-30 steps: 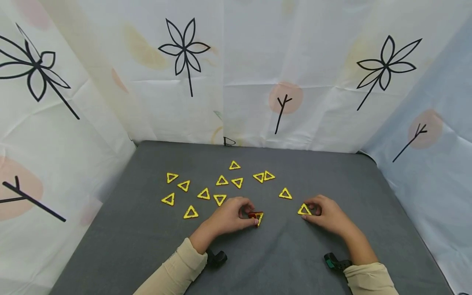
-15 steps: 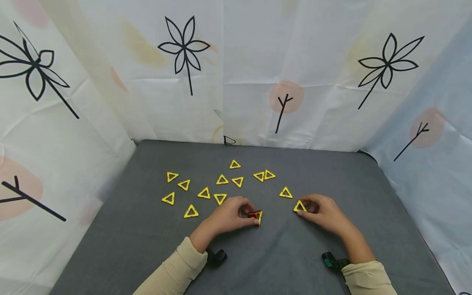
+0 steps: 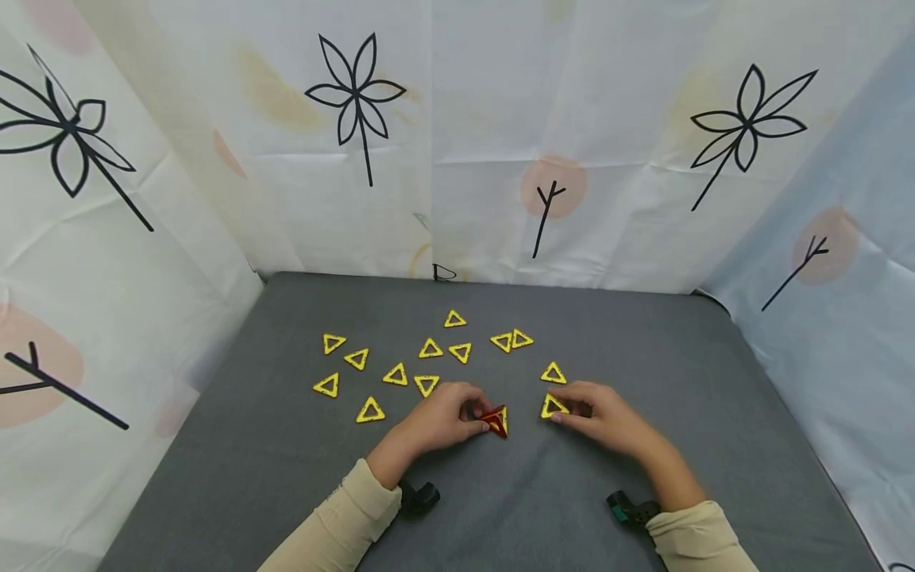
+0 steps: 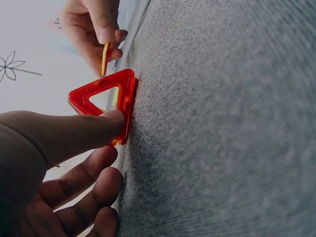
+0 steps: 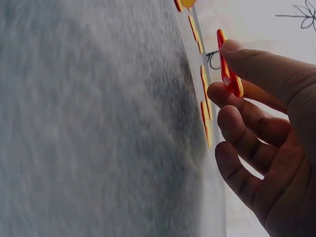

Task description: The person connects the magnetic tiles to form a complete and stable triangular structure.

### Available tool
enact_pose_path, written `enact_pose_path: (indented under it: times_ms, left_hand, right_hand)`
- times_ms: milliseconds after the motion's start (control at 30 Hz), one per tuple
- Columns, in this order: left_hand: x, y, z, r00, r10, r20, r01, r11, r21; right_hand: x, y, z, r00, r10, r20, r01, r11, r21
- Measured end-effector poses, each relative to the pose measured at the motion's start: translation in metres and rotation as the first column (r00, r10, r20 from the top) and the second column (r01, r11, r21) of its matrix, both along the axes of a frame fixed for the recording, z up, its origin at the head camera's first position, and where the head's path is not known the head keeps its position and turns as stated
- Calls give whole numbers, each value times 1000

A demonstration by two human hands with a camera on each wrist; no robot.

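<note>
Near the middle of the table, my left hand [image 3: 446, 417] pinches a joined pair of triangular magnetic tiles [image 3: 502, 427]. In the left wrist view, the front red tile [image 4: 101, 85] stands tilted up from the cloth, with my thumb over its lower edge. My right hand [image 3: 604, 413] holds a single yellow-faced triangular magnetic tile [image 3: 546, 407] between thumb and index finger, a short gap to the right of the pair. The right wrist view shows this tile [image 5: 223, 59] nearly edge-on and raised, the other fingers loosely curled below it.
Several yellow triangular tiles lie flat across the back and left, such as one at the left front [image 3: 370, 419]. One more tile [image 3: 554, 380] lies just behind my right hand. Grey cloth [image 3: 543, 508] covers the table; a patterned white curtain [image 3: 472, 119] hangs around it.
My right hand has moved left with its tile, closer to the joined pair. My left hand has stayed in place while the pair has turned, showing more red.
</note>
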State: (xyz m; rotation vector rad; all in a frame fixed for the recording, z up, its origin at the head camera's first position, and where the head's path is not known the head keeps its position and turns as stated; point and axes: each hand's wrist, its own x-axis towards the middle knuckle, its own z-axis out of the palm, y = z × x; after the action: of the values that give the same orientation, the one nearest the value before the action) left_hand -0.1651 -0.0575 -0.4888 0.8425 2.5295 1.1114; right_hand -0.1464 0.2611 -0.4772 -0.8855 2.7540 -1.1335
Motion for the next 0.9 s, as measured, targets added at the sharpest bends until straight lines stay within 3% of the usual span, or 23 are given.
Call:
enact_pose_path:
  times_ms: [500,900]
  left_hand:
    - [-1,-1,0,1000,-3,22,3,1000,4]
    - [-1,-1,-1,1000,-1,14,1,1000,12]
  right_hand:
    - [-5,-32,-1,980,141,140,-149,988,43]
    - [-8,-50,1,967,172,189,-187,981,60]
